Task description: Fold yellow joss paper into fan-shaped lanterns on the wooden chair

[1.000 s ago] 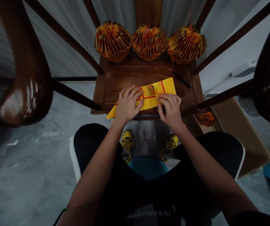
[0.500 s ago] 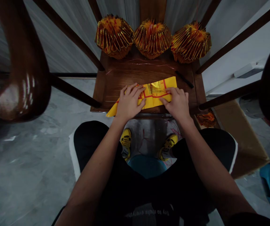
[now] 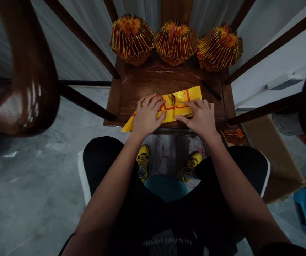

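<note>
A yellow paper with red lines and a gold patch lies folded across the front of the brown wooden seat. My left hand rests on its left part, fingers spread, palm down. On the right part, my right hand has its thumb at the paper's near edge and its fingers on top, pinching the right-hand flap. A pointed yellow end sticks out past the seat's front edge, left of my left hand.
Three pleated gold and orange paper pieces stand along the back of the seat. A dark stick lies at the right. Wooden chair bars flank both sides. A cardboard box is at the lower right.
My right thumb has moved left along the paper's near edge, and the right-hand flap has lifted and shifted slightly. My left hand stays in place on the paper.
</note>
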A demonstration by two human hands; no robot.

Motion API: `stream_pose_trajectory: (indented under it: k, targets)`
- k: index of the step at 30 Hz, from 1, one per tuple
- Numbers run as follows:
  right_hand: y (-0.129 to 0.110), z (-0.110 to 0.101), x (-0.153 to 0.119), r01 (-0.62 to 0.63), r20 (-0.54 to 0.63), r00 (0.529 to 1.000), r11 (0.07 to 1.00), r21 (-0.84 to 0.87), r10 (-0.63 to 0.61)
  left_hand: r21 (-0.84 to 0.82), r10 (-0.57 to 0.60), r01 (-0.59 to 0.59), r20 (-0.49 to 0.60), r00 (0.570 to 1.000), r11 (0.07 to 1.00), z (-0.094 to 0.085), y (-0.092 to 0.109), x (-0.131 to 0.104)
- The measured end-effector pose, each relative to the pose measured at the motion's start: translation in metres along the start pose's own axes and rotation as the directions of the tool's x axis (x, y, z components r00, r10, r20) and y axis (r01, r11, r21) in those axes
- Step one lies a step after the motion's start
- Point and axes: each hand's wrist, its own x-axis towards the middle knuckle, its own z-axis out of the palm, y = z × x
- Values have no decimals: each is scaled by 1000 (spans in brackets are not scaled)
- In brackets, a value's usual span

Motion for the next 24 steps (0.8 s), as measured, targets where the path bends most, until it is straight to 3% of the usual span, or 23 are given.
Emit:
stream_pose_trajectory:
  k: [8, 13, 16, 24]
  targets:
    - [9, 4, 9, -203, -53, 972, 937, 285, 227, -34, -3, 3, -10, 1000, 999, 2, -3, -1]
    - [21, 0, 13, -121, -93, 982, 930, 346, 163, -48, 12, -13, -32, 999, 999, 5, -5, 0]
    - [24, 1, 13, -131, -62, 985, 928, 350, 163, -65, 9, -11, -34, 999, 998, 5, -5, 0]
    - [42, 7, 16, -342, 130, 940, 863, 371, 317, -44, 12, -13, -18, 1000, 999, 2, -2, -1]
